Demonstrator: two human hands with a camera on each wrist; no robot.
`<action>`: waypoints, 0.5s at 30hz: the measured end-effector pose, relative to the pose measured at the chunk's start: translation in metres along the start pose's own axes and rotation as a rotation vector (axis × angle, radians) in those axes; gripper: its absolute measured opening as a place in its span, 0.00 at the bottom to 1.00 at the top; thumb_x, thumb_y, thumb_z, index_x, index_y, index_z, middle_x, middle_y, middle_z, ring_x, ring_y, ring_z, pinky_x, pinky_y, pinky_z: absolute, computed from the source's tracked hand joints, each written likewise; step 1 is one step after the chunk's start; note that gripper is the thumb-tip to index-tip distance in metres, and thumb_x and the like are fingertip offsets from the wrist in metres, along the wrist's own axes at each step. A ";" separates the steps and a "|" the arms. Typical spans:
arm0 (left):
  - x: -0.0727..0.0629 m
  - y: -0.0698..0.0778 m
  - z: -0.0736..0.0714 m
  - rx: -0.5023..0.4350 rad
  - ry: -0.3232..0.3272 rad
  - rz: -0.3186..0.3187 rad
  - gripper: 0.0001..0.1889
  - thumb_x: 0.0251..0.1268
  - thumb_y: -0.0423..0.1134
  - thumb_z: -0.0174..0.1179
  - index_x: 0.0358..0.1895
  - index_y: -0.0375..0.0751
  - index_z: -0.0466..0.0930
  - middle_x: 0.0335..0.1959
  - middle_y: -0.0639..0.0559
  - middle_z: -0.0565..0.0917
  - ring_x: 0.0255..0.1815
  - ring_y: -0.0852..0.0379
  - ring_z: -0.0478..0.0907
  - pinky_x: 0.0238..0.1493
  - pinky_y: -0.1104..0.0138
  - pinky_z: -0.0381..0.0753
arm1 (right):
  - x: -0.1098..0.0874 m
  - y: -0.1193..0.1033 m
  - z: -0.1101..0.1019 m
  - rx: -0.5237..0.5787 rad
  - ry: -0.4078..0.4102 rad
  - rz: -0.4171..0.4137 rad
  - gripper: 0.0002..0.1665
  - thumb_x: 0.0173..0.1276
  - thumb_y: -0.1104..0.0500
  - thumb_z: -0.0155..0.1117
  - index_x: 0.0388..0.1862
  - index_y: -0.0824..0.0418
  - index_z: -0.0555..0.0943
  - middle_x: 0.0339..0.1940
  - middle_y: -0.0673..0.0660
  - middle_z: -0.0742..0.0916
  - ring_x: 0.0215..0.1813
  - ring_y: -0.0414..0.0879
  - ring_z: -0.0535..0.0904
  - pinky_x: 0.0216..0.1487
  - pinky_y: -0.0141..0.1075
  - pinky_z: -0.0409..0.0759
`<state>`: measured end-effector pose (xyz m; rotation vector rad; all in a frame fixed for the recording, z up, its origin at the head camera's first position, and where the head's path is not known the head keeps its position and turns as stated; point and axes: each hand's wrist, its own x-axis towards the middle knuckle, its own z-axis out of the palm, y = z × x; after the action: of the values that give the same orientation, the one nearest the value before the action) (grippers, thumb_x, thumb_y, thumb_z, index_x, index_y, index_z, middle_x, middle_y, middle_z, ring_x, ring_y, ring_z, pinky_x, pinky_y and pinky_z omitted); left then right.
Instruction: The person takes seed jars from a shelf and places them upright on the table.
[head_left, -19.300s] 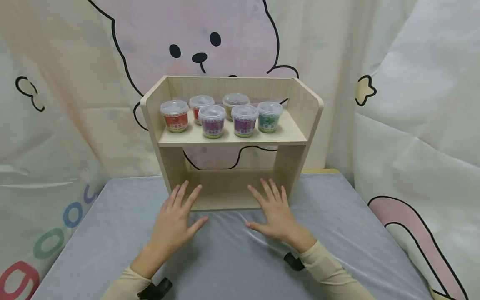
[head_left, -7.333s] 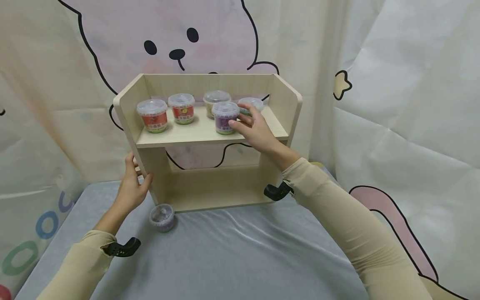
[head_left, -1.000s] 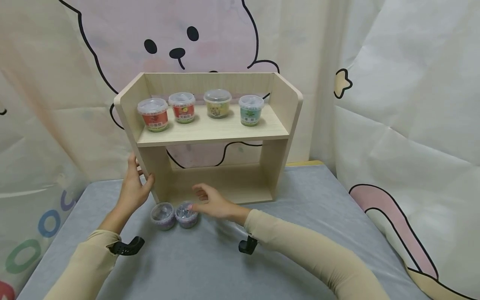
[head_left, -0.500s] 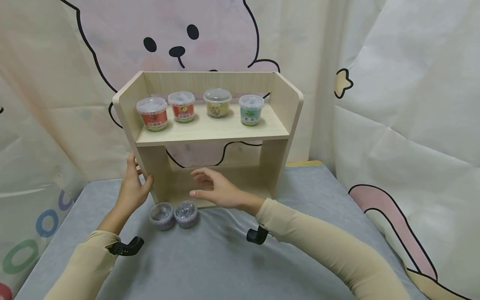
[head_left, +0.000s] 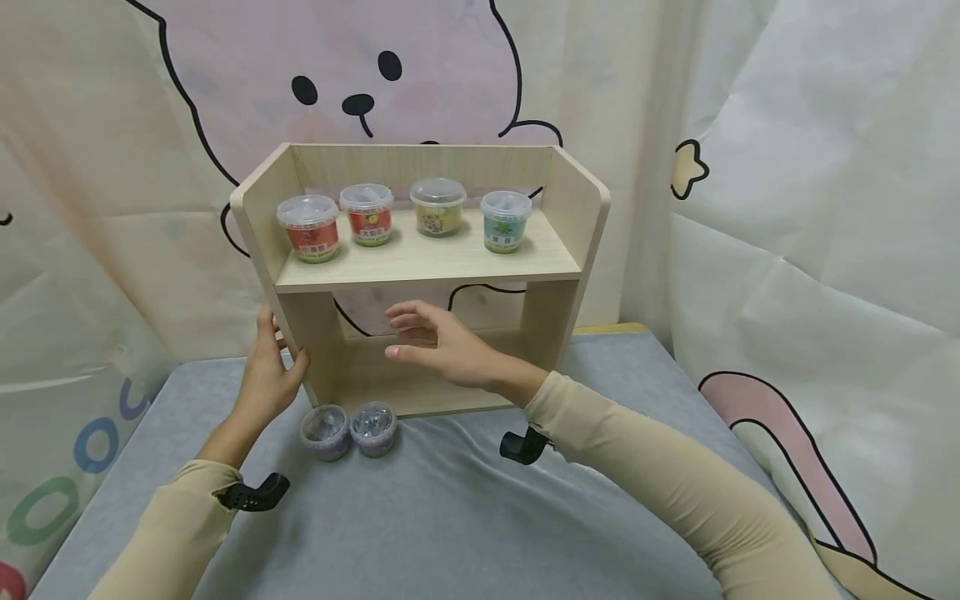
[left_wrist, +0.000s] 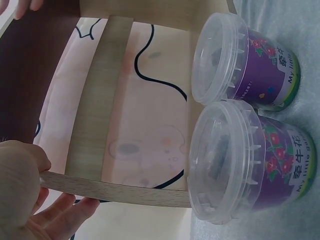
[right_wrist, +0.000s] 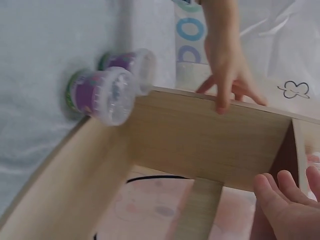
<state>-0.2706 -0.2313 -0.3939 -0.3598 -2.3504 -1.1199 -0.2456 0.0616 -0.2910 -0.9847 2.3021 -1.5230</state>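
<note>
On the wooden two-tier shelf's [head_left: 420, 265] left panel [head_left: 309, 321], the left hand [head_left: 268, 375] pinches the edge; a steady hold should keep the four lidded cups [head_left: 438, 218] upstairs upright. The empty right hand [head_left: 446, 346], fingers relaxed, hovers clear of two purple-labelled morning-glory cups [head_left: 373, 429] on the grey-blue cloth [head_left: 450, 517].

Wooden shelf [head_left: 420, 267] with 4 tubs [head_left: 438, 220], left hand [head_left: 270, 375] at side, right hand [head_left: 448, 346] and 2 tubs [head_left: 374, 429] in front

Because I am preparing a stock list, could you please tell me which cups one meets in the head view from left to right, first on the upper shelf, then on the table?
Upper shelf: orange-red-labelled cup, red-labelled cup, yellow-labelled cup, green-labelled cup. Table: left purple cup, right purple cup.
</note>
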 end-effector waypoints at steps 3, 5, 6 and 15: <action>0.000 -0.001 0.001 0.002 -0.001 -0.002 0.47 0.65 0.22 0.56 0.80 0.51 0.40 0.70 0.24 0.65 0.57 0.20 0.76 0.53 0.31 0.78 | 0.004 -0.007 -0.004 -0.002 0.018 -0.018 0.30 0.73 0.62 0.62 0.71 0.64 0.68 0.70 0.64 0.77 0.72 0.55 0.74 0.74 0.42 0.75; 0.000 -0.001 0.001 0.005 -0.001 -0.005 0.47 0.65 0.23 0.55 0.81 0.51 0.40 0.70 0.24 0.64 0.57 0.20 0.76 0.53 0.31 0.78 | 0.007 -0.012 -0.006 0.007 0.027 -0.025 0.30 0.73 0.62 0.62 0.72 0.64 0.68 0.70 0.64 0.77 0.72 0.55 0.75 0.73 0.42 0.75; 0.000 -0.001 0.001 0.006 -0.001 -0.006 0.47 0.65 0.22 0.55 0.81 0.51 0.39 0.70 0.24 0.64 0.57 0.20 0.76 0.52 0.31 0.78 | 0.009 -0.014 -0.007 0.013 0.030 -0.030 0.30 0.73 0.62 0.61 0.72 0.64 0.67 0.70 0.64 0.76 0.72 0.55 0.75 0.74 0.42 0.75; -0.003 0.002 0.000 0.017 0.002 -0.017 0.47 0.64 0.22 0.56 0.80 0.50 0.40 0.70 0.25 0.65 0.58 0.20 0.75 0.56 0.31 0.76 | 0.028 -0.033 -0.008 0.041 0.074 -0.080 0.32 0.73 0.63 0.62 0.73 0.66 0.66 0.70 0.67 0.77 0.71 0.56 0.76 0.73 0.38 0.75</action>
<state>-0.2671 -0.2299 -0.3942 -0.3325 -2.3638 -1.1069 -0.2571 0.0417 -0.2533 -1.0384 2.2961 -1.6587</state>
